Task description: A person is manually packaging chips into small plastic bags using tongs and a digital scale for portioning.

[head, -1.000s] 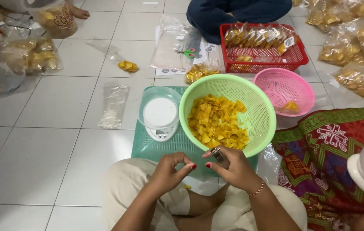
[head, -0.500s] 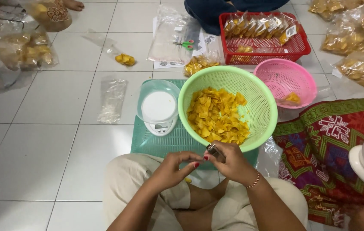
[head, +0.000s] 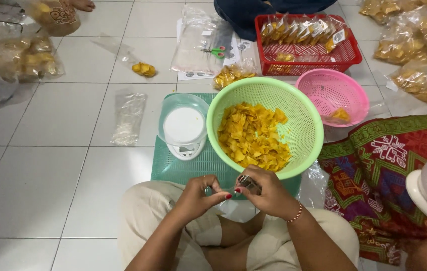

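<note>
The person sat cross-legged on the tiled floor [head: 48,175], both hands closed together over the lap. The right hand [head: 268,193] pinched a small shiny metal object [head: 249,183], too small to identify, and the left hand [head: 201,193] gripped its other side, fingertips touching.

That object sat just beside the near rim of the green colander [head: 265,128] full of yellow chips [head: 251,135]. A jerk of the right hand could likely knock the rim and tip chips onto the green mat [head: 188,168]. The white scale [head: 184,128] stood just left of the colander, touching it or nearly so, leaving little room there.

The pink basket [head: 331,93] and red crate [head: 306,47] crowded the far right. Open floor lay to the left, past an empty clear bag [head: 128,116].
</note>
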